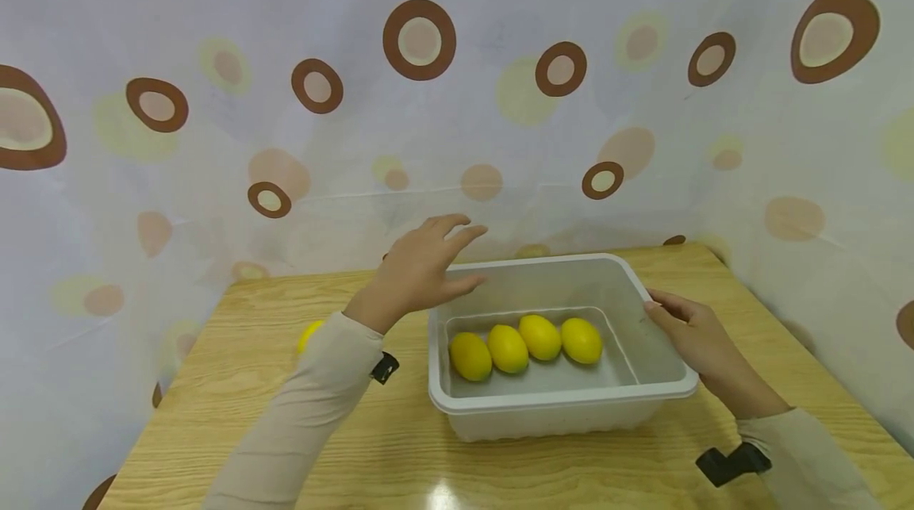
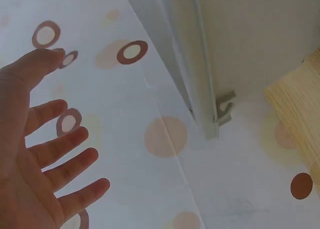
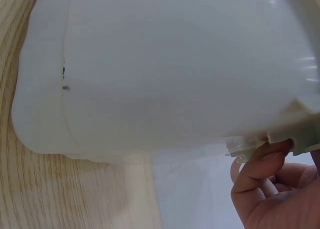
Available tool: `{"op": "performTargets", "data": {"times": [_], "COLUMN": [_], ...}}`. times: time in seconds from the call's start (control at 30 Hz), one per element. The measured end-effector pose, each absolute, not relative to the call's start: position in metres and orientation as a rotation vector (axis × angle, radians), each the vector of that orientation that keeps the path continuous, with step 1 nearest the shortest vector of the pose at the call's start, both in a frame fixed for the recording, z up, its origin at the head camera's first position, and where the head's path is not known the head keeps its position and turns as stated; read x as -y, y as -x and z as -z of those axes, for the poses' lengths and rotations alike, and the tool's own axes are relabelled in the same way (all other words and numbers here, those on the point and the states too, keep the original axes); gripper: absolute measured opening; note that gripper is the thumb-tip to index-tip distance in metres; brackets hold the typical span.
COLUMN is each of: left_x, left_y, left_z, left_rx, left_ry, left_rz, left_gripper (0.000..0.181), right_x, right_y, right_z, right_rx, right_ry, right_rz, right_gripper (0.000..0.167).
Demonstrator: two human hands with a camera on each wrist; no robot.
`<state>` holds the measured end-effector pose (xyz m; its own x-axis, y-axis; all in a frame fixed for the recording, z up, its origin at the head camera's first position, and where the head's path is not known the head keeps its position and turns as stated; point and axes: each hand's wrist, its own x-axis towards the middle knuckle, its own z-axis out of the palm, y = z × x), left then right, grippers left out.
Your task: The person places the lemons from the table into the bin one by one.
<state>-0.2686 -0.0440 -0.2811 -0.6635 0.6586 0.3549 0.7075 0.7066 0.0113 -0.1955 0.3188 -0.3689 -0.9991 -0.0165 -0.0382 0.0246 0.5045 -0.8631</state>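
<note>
A white plastic bin stands on the wooden table with several yellow lemons in a row on its floor. My right hand grips the bin's right rim, thumb over the edge; the right wrist view shows curled fingers under the rim beside the outer wall. Over the bin's back left corner, my left hand is held in the air. Its fingers are spread and hold nothing, as the left wrist view of the hand confirms. A yellow rounded thing lies left of the bin, mostly hidden by the left sleeve.
The wooden table reaches back to a patterned curtain, which also hangs along the left and right sides. Dark straps sit on both wrists over the light sleeves.
</note>
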Motion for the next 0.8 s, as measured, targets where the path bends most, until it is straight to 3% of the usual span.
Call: {"op": "performTargets", "data": {"times": [0.4,0.8], "left_x": [0.095,0.135], "left_y": [0.268,0.264], "left_z": [0.310,0.356], "left_rx": [2.701,3.048], "left_ry": [0.892,0.668], "left_rz": [0.319,0.347], "left_gripper": [0.055,0.064], "right_x": [-0.319,-0.319], "right_y": [0.196,0.196], "right_z": [0.369,0.371], "right_rx": [-2.684,-2.693], "right_ry": [-0.006,-0.006], "right_rz": [1.554,1.540], "right_gripper": [0.064,0.064]}}
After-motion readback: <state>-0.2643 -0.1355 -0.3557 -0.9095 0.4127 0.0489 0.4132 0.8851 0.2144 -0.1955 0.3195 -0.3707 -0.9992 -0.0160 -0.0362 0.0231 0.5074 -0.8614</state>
